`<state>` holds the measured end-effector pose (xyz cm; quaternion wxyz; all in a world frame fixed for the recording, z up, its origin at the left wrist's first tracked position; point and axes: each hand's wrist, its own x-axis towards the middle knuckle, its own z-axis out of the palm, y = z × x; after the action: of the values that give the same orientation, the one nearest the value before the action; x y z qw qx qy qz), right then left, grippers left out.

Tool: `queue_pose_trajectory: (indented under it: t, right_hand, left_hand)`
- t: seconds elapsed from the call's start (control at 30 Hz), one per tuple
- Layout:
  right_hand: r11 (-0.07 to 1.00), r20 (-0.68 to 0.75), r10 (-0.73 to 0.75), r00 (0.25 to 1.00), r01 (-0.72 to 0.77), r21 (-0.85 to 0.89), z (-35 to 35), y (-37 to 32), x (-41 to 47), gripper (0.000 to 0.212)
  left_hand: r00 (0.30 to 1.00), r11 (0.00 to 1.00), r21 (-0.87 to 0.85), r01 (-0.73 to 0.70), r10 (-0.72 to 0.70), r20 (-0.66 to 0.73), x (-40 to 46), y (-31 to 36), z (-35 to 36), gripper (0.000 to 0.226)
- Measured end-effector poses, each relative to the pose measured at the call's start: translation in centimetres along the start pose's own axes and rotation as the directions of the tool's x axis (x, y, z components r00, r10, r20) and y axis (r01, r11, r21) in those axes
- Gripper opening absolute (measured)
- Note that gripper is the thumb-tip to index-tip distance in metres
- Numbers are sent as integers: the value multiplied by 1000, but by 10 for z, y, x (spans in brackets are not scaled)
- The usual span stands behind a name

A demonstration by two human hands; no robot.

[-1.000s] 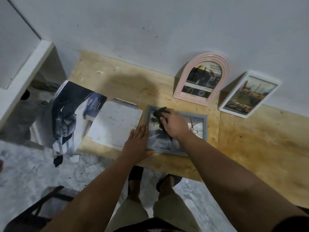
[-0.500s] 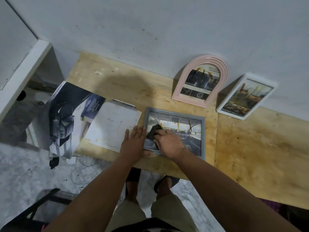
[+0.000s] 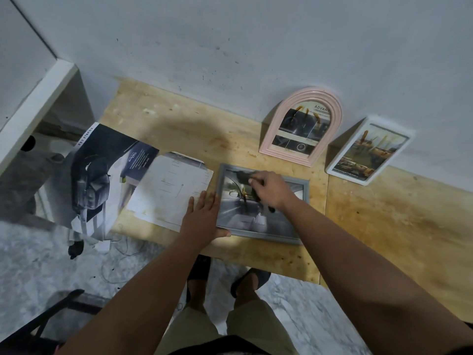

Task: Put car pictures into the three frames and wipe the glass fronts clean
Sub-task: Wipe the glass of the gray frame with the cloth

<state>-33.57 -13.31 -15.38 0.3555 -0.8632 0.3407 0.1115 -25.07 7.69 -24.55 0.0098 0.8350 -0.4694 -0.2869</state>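
Right hand (image 3: pixel 271 190) wiped grey frame (image 3: pixel 266 235) glass with dark cloth (image 3: pixel 244 176); left hand (image 3: pixel 203 217) pinned it flat.

Grey frame lay on the wooden table (image 3: pixel 384 221), car picture inside. Left hand lay flat, fingers straight, on its left edge. Pink arched frame (image 3: pixel 302 125) and white frame (image 3: pixel 368 151) leaned on the wall beyond it. Loose page (image 3: pixel 169 190) just left of it, car brochure (image 3: pixel 102 175) further left.

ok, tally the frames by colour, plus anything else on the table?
Pink frame: 1
White frame: 1
Grey frame: 1
Dark cloth: 1
Brochure: 1
Loose sheets: at least 2, stacked
Total: at least 7
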Motion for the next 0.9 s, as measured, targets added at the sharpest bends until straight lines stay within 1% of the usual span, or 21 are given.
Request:
queue_pose_trajectory:
  t: [0.03, 0.07, 0.13, 0.2, 0.23, 0.3, 0.37, 0.53, 0.7, 0.83, 0.87, 0.9]
  right_hand:
    - [987, -19, -64, 998, 60, -148, 0, 4, 6, 31]
    - [960, -4, -109, 994, 104, -260, 3, 8, 11, 34]
    - [888, 75, -125, 989, 145, -437, 15, 16, 16, 36]
    - [810, 148, -120, 982, 183, -557, 34, 24, 13, 37]
    - [799, 150, -112, 982, 179, -575, 42, 27, 10, 37]
    - [808, 126, -85, 988, 142, -571, 53, 31, 2, 38]
    - [800, 131, -90, 987, 150, -581, 57, 32, -6, 39]
    - [765, 161, -168, 972, 232, -601, 63, 35, -28, 39]
    - [807, 121, -244, 962, 271, -524, 76, 42, -47, 37]
    - [864, 133, -187, 973, 228, -448, 78, 37, -57, 35]
    - [899, 154, -150, 977, 200, -389, 72, 31, -58, 33]
    - [946, 189, -93, 977, 147, -290, 64, 26, -58, 30]
  left_hand:
    - [1000, 1000, -4, 2, -2, -1, 0, 1, 0, 120]
    - [1000, 1000, -8, 6, -6, -1, -1, 1, -1, 120]
    - [1000, 1000, -9, 16, -16, 4, -1, 3, -1, 120]
    - [1000, 1000, -13, 26, -26, 9, 0, 4, -2, 120]
    - [1000, 999, -19, 29, -29, 12, 1, 4, -1, 120]
    - [999, 999, -34, 34, -34, 14, 1, 4, -1, 120]
    - [999, 999, -34, 39, -38, 15, 1, 4, -1, 120]
    - [999, 999, 19, 46, -46, 1, -2, 5, -3, 120]
    - [998, 998, 24, 61, -62, 19, 0, 6, -3, 121]
    - [998, 997, 28, 66, -66, 18, -1, 6, -4, 121]
    - [998, 998, 27, 65, -65, 18, -1, 7, -5, 121]
    - [998, 998, 26, 63, -63, 19, -1, 6, -5, 121]
